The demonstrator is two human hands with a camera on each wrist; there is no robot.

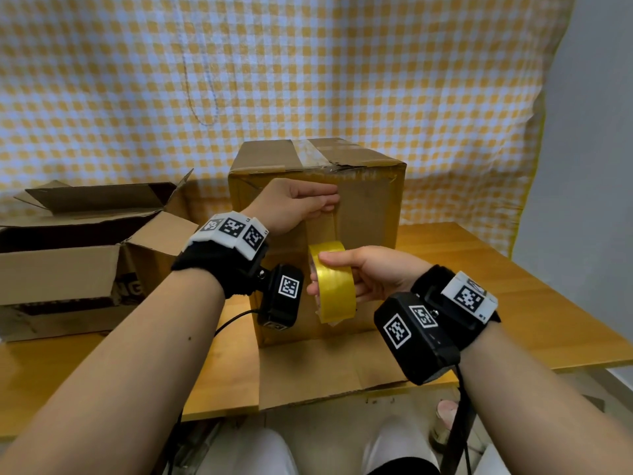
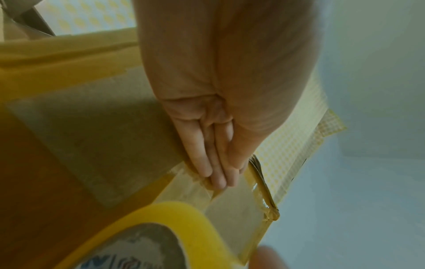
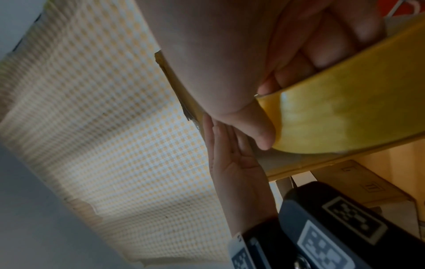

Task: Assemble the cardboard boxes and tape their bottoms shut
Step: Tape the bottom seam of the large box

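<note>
The hands split the work: the left hand (image 1: 294, 204) lies flat, fingers (image 2: 216, 169) straight, pressing the free end of the clear tape strip (image 1: 323, 224) against the near face of the upright brown cardboard box (image 1: 363, 207) on the wooden counter (image 1: 513, 303), probably anchoring it. Just below, the right hand (image 1: 370, 275) grasps the yellow packing-tape roll (image 1: 334, 282), thumb on top, held close to the box so the strip runs taut. Further left, an open cardboard box (image 1: 65, 255) lies unassembled.
</note>
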